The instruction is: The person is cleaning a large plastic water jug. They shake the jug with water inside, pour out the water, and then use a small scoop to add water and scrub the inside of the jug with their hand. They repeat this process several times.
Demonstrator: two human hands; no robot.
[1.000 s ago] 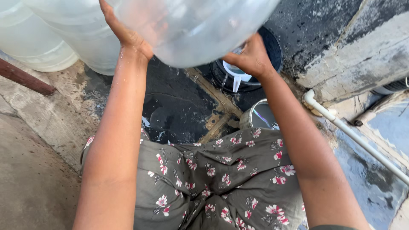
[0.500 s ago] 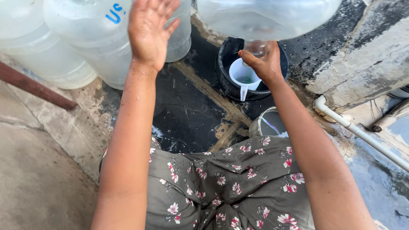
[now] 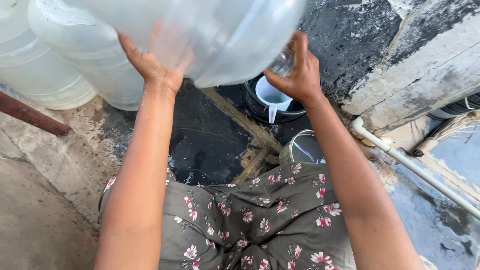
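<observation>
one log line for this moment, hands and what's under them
left hand: palm on big clear plastic jug | right hand: grips jug neck | below: white plastic funnel in black bucket

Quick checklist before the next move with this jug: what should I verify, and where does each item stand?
1. Left hand flat under the jug: ok.
2. Right hand at the jug's neck: ok.
3. Neck above the white funnel: ok.
4. Funnel sits in the black container: ok.
5. Neck open or capped: cannot tell.
6. Wet ground underfoot, slip risk: not ok.
</observation>
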